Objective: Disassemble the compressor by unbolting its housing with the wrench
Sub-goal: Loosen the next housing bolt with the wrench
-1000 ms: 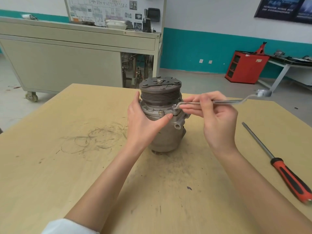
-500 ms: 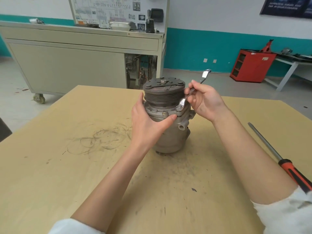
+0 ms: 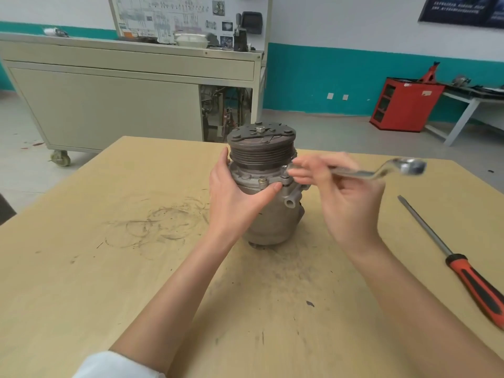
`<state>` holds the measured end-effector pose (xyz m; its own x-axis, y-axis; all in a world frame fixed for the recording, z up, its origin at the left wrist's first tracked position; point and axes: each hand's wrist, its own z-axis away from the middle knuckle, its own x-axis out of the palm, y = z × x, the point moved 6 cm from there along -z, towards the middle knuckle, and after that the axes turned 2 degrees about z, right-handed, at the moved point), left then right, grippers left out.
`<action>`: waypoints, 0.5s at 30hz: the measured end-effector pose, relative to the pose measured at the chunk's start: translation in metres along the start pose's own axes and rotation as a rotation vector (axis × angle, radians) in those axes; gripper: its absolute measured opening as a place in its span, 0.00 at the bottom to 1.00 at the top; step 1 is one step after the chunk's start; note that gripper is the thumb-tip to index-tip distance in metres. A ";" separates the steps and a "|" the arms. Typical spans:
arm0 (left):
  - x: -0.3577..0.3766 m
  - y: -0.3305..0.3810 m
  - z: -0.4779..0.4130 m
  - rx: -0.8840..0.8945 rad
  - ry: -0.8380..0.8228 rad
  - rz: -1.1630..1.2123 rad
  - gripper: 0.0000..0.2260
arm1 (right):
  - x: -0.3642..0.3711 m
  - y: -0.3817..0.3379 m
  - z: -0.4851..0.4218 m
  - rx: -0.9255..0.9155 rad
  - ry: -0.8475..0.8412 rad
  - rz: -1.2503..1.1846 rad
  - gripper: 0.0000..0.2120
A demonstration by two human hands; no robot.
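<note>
A grey metal compressor (image 3: pixel 268 216) stands upright on the wooden table (image 3: pixel 109 268), its dark grooved pulley on top. My left hand (image 3: pixel 234 200) grips its left side, thumb across the flange just below a bolt (image 3: pixel 262 180). My right hand (image 3: pixel 343 200) holds the shaft of a silver offset ring wrench (image 3: pixel 381 171). The wrench's near end sits on a flange bolt at the compressor's right; its free ring end points right. The right hand and the wrench are blurred.
A red-and-black handled screwdriver (image 3: pixel 463 268) lies on the table at the right. Behind the table stand a beige wheeled cabinet (image 3: pixel 122 99) with a diagram board, a red tool cabinet (image 3: pixel 403 105), and a bench at far right.
The wrench swung from pointing up and back, half a second ago, round to pointing right, its near end still on the flange bolt. My left hand kept its grip on the compressor.
</note>
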<state>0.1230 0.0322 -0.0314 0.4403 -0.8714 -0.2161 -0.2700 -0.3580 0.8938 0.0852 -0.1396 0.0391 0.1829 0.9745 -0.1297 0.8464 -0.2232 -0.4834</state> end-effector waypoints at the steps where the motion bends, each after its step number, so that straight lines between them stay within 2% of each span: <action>1: 0.000 0.000 0.000 -0.002 0.002 -0.002 0.48 | 0.001 0.001 0.005 -0.014 -0.020 0.022 0.10; 4: 0.000 -0.001 -0.001 -0.004 0.003 -0.007 0.49 | 0.004 0.005 0.020 -0.017 -0.048 0.010 0.09; 6: 0.000 -0.001 -0.001 -0.002 -0.001 -0.009 0.49 | 0.001 0.014 0.018 0.060 -0.015 -0.138 0.07; 9: 0.000 -0.001 0.000 -0.006 -0.014 -0.001 0.49 | -0.002 0.052 -0.007 0.420 0.063 -0.443 0.11; 12: 0.000 -0.001 0.000 -0.005 -0.019 0.008 0.49 | 0.016 0.088 -0.032 0.792 -0.019 -0.629 0.12; 15: 0.000 0.000 0.000 -0.008 -0.017 0.012 0.49 | 0.034 0.103 -0.037 0.958 -0.140 -0.708 0.12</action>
<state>0.1230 0.0323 -0.0319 0.4223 -0.8814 -0.2118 -0.2687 -0.3448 0.8994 0.1974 -0.1288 0.0171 -0.2795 0.8897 0.3609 0.0098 0.3785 -0.9256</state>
